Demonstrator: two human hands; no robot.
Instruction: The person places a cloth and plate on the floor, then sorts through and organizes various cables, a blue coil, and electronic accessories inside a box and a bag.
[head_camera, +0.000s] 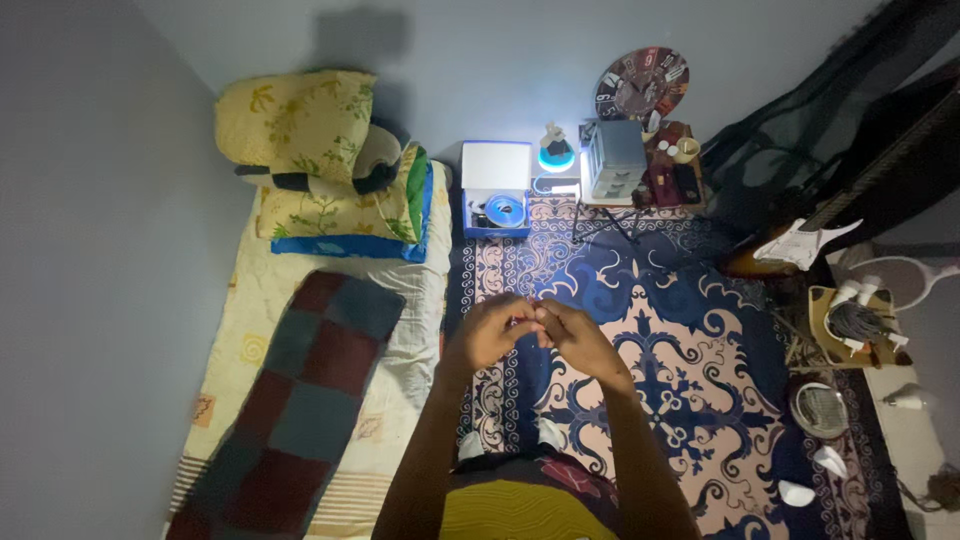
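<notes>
My left hand (487, 333) and my right hand (574, 340) are raised together in front of me, fingertips touching at the middle. The fingers are curled and pinch at something tiny between them; what it is I cannot make out. Both forearms reach up from the bottom edge over a blue and cream patterned rug (690, 350). Beyond the hands lies an open white box (497, 190) with a blue ring-shaped thing in it.
A mattress (250, 300) with pillows (300, 125) and a checked blanket (300, 400) lies at left. A glowing lamp (556, 155), small drawer unit (614, 160) and round clock (641, 83) stand by the far wall. A guitar (800, 245), a basket (855, 325) and small items sit at right.
</notes>
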